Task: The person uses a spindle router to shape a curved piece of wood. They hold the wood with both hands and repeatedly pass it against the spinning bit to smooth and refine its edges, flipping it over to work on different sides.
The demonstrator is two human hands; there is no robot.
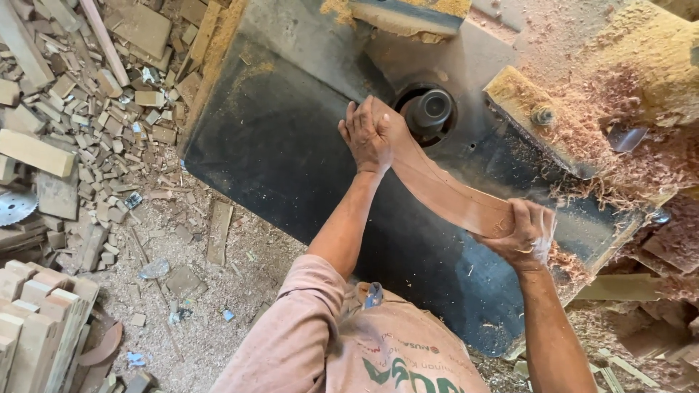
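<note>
A curved reddish-brown wooden piece (444,191) lies on the dark metal machine table (277,145), its far end against the round spindle cutter (431,109). My left hand (366,137) presses flat on the far end of the piece, right beside the cutter. My right hand (526,234) grips the near end of the piece at the table's right edge. Both arms reach out from my pink-sleeved shirt at the bottom.
Sawdust and shavings (619,124) pile up to the right by a wooden fence (539,120). Offcut blocks (95,109) litter the floor on the left, with a circular saw blade (14,206) and stacked wooden slats (40,320) at lower left.
</note>
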